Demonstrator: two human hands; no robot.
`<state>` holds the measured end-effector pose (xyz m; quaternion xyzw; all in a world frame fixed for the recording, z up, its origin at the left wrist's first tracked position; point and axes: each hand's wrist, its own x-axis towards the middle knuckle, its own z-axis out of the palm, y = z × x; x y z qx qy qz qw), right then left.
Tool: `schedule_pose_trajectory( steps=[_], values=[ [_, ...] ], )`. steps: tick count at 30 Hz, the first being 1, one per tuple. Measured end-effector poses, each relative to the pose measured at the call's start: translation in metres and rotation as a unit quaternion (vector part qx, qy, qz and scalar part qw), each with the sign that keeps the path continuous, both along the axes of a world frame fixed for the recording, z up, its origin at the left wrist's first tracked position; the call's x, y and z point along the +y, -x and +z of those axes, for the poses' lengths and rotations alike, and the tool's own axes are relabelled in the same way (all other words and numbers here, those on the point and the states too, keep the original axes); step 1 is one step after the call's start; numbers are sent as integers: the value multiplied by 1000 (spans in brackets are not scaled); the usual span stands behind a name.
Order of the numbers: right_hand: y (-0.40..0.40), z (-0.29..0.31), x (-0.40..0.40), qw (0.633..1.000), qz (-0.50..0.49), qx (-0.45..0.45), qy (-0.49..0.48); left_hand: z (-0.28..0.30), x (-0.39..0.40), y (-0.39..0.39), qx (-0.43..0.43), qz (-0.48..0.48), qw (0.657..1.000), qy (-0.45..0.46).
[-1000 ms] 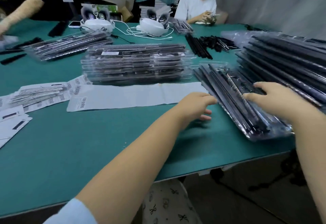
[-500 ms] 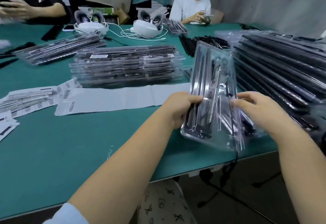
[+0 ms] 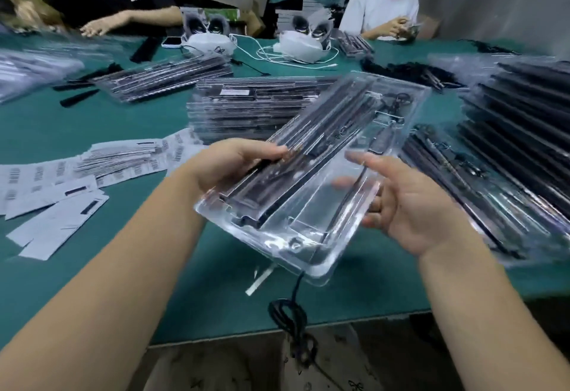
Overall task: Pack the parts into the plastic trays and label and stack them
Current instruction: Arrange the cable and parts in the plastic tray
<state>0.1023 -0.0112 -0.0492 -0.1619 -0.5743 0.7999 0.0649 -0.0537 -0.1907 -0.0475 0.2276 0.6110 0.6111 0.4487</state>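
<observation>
Covering the green table [image 3: 77,282]: tray stacks [image 3: 253,113], barcode labels [image 3: 46,181].

Both hands [image 3: 237,165] holding clear packed tray [image 3: 311,181] tilted above green table [image 3: 92,267], black cord [image 3: 293,323] dangling

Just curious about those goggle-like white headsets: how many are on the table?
2. One headset lies at the far side, left of centre, by a phone. The other headset lies to its right, among white cables. Clutter might hide more.
</observation>
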Motion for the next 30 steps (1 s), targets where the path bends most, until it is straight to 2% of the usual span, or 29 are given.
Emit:
schedule_pose_trajectory(
  steps=[3, 7, 11, 13, 16, 20, 23, 26, 28, 30],
  values=[
    [18, -8, -34, 999, -15, 12, 32, -8, -31, 24, -25, 53, 998, -25],
    [30, -25, -73, 995, -54, 37, 70, -29, -83, 51, -54, 145, 979, -135],
    [41, -33, -92, 985, -117, 48, 115, -40, -134, 62, -142, -4, 981, -135],
    [48, -34, -94, 978, -149, 41, 140, -43, -140, 64, -72, -51, 994, -60],
    [58, -37, -97, 972, -170, 5, 162, -44, -130, 60, 77, -17, 996, 38],
    [63, -43, -97, 972, -157, -32, 172, -42, -121, 57, 122, 42, 988, 80],
    [62, -43, -93, 975, -101, -47, 191, -41, -115, 58, 123, 63, 981, 139],
    [57, -38, -85, 979, 20, -121, 166, -42, -107, 59, 124, 187, 957, 185],
    [52, -34, -79, 978, 104, -156, 87, -43, -108, 60, 181, 254, 925, 218],
    [52, -28, -74, 979, 138, -147, 11, -42, -115, 62, 252, 273, 890, 264]
  ],
)
